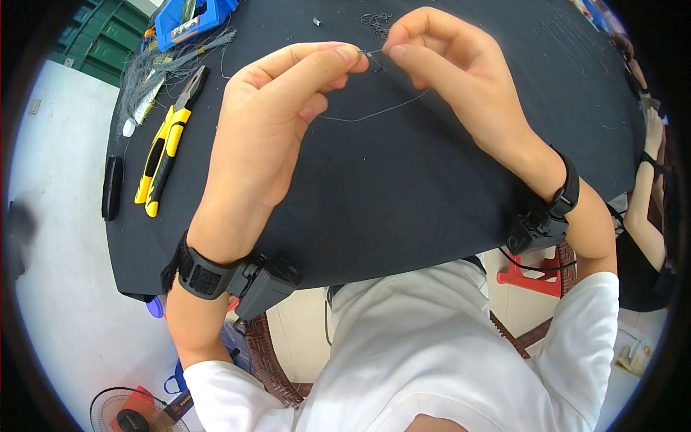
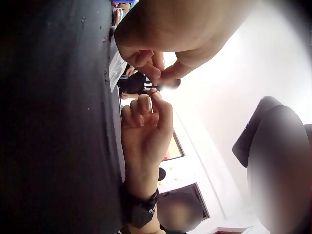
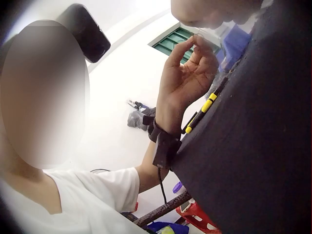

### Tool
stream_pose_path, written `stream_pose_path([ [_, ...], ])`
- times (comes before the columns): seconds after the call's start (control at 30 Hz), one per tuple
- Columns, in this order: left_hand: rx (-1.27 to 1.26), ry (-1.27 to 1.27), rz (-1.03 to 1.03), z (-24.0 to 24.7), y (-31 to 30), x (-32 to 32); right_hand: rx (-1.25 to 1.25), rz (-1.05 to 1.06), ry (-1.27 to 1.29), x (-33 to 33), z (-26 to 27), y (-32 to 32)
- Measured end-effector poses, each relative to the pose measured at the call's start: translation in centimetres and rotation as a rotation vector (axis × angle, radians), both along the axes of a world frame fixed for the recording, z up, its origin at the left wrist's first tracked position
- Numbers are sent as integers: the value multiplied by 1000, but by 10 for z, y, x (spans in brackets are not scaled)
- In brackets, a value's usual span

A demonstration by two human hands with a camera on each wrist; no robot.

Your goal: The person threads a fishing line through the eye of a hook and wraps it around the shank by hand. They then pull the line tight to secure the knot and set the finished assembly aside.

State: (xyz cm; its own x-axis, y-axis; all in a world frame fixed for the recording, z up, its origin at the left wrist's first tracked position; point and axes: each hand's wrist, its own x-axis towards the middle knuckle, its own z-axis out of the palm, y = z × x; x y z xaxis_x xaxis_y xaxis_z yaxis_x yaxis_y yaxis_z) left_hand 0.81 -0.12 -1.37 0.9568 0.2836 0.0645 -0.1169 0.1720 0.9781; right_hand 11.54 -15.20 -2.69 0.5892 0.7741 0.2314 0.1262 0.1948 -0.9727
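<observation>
High over the black-covered table, my left hand (image 1: 270, 108) pinches a thin grey line between thumb and forefinger, at a tiny dark piece too small to make out. Close on its right, my right hand (image 1: 464, 75) pinches the same line (image 1: 371, 116) between thumb and fingertip. A short stretch runs taut between the two pinches, while a slack loop hangs below. In the left wrist view the right hand (image 2: 144, 129) shows its other fingers curled towards the palm. The left hand (image 3: 187, 73) appears in the right wrist view, fingertips together.
Yellow-and-black pliers (image 1: 164, 158) lie at the left of the table (image 1: 403, 194), near a black case (image 1: 112, 187). Behind them are a tangled bundle of grey line (image 1: 173, 65) and a blue container (image 1: 191, 25). Small dark bits (image 1: 376, 23) lie in a pile beyond the hands.
</observation>
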Motion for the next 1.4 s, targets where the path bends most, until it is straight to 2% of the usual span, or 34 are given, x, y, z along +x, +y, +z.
stream_pose_path([
  [0.1, -6, -10, -10, 1, 2, 0, 2, 24, 54, -1, 3, -1],
  [0.2, -104, 36, -17, 2, 3, -1, -29, -38, -335, 3, -8, 1],
  [0.3, -210, 63, -17, 1, 6, 1, -65, 35, -260, 1, -9, 2],
  [0.5, -310, 149, 8, 2, 5, 2, -108, 50, -256, -6, -11, 4],
  [0.7, -355, 189, 1, 1, 5, 2, -73, 0, -415, -10, -10, 5],
  [0.8, -293, 172, 19, 0, 6, 2, -84, -18, -462, -11, -9, 5],
  [1.0, -50, 102, 72, 0, 2, 1, -98, -41, -419, -12, -7, 4],
  [1.2, 253, 35, 121, 0, 5, 1, -104, -33, -521, -12, 3, -2],
  [1.4, 269, 44, 80, 3, 6, 0, -88, -136, -743, -14, 13, -7],
])
